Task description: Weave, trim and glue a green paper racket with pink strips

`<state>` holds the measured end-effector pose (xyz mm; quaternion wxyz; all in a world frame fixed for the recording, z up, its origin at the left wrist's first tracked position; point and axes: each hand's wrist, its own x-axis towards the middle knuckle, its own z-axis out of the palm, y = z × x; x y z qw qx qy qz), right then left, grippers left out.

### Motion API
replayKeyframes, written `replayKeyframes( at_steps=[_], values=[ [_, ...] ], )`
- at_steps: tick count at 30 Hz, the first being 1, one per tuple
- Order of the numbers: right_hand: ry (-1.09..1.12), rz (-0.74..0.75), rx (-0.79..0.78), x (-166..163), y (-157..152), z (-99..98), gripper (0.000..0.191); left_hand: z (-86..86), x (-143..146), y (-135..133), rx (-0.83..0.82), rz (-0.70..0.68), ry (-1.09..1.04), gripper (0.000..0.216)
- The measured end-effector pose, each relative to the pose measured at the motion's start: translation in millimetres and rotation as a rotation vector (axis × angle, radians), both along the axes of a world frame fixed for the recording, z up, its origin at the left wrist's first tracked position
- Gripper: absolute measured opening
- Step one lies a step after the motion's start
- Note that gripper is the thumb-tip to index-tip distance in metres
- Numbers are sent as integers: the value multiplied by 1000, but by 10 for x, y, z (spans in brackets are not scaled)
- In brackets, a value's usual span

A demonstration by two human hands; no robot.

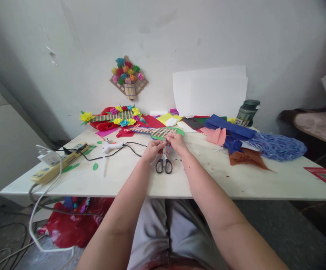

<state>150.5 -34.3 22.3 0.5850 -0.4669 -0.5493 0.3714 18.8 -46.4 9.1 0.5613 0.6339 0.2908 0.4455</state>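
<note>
- We are holding our left hand and right hand close together over the whitish bench, fingers curling inward; whether either is clamping on something small, we cannot tell.
- The flat, guitar-shaped craft piece of green and blue material with pale criss-crossed strips is lying just beyond both hands.
- Its long axis is running roughly left to right, the narrow neck pointing out past the left hand, the rounded green end sitting nearer the right hand.
- The metal scissors with black loop handles are showing between the hands, on our side; their long axis is running away from us, loops facing us, blades pointing towards the craft piece. Whether they are resting on the bench, we cannot tell.
</note>
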Motion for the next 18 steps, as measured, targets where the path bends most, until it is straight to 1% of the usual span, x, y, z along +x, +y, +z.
replayKeyframes(
  at_steps=[4, 11, 15, 18],
  values=[
    [86, 11, -60, -19, -8, 9, 9, -14, -6, 18, -33, -17, -25, 32],
    [196, 49, -125, -49, -49, 56, 11, 16, -7, 6, -158, -33, -122, 32],
    [266, 91, -171, -75, -69, 63, 9, 14, -6, 7, -181, -55, -133, 31],
    [300, 69, -186, -93, -74, 55, 9, 3, -5, 21, -197, -68, -168, 30]
  ],
)
